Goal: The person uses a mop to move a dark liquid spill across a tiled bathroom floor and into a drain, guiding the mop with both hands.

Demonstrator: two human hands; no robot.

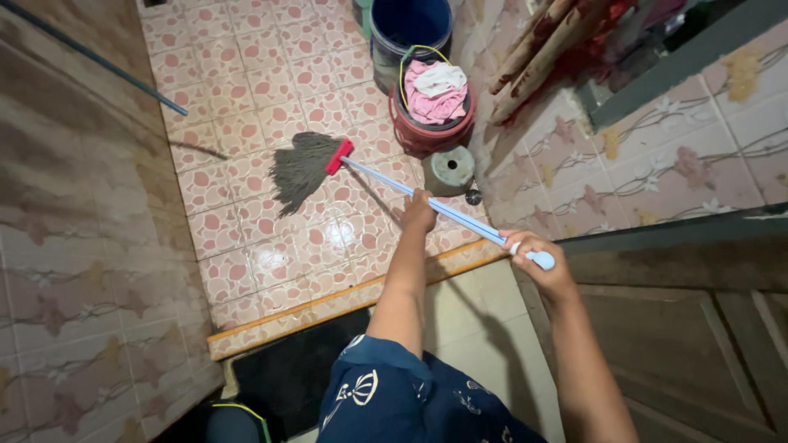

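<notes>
Hands first: your left hand [419, 212] is wrapped around the middle of the long pale-blue mop handle [427, 201], fingers curled shut on it, and your right hand [538, 261] is clenched around the rounded top end of that handle, near the dark wooden door panel [681, 344]. The grey string mop head [300, 168], fixed in a red clamp [339, 156], lies spread on the wet pink-patterned tiled floor [246, 238], well ahead of you and just left of the buckets. What could go wrong, in my judgement: the tiles shine with water, so stepping over the raised tiled threshold [345, 299] could cost you your footing; a wide sweep to the right could knock the handle or strings into the red plastic bucket [431, 131] stuffed with pink and white cloths [435, 90], or into the small round grey-green lid-like object [449, 170] beside it; pulling back hard could drive the handle end into the door. Counted: 1 mop, 2 hands on it, 2 buckets (the red one and a blue bucket [410, 25] behind it), 1 round grey-green object, 1 dark mat [287, 373] by your feet, and 1 thin dark pipe [90, 56] slanting along the left wall.
</notes>
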